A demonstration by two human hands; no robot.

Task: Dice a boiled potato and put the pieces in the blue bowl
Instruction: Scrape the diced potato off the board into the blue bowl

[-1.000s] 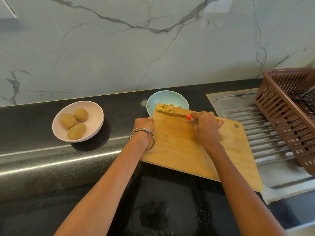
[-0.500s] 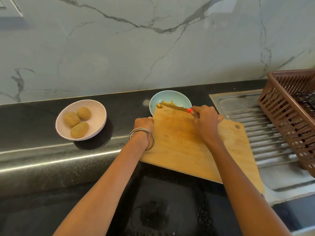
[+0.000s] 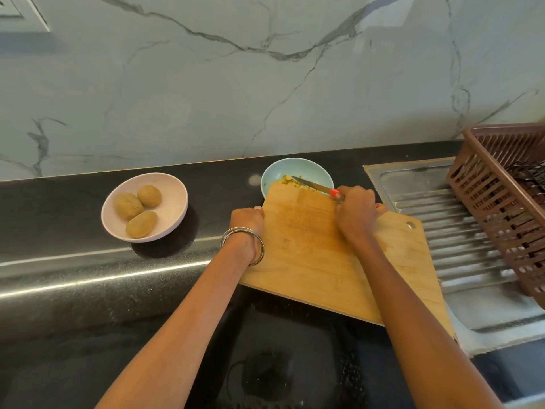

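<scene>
Potato pieces [image 3: 295,182] — yellow dice heaped at the far lip of the cutting board [image 3: 318,249] and spilling into the blue bowl [image 3: 298,169], so scraping-in step, judged nearly done. Far left: pink bowl [image 3: 174,208] with three whole potatoes [image 3: 138,208], well apart from the work. Next right, left hand [image 3: 247,218], bangles [image 3: 242,245] at the wrist, fingers curled over the board's left edge, holding its far end over the bowl's near rim. Then knife [image 3: 312,185], blade lying across the dice above the bowl, red handle clamped in the right hand [image 3: 356,214]. Far right: steel drainboard [image 3: 442,231] and brown rack [image 3: 501,208]. Next move, by guess — one more sweep of the blade toward the bowl, board kept steady, no dice pushed past the rim
</scene>
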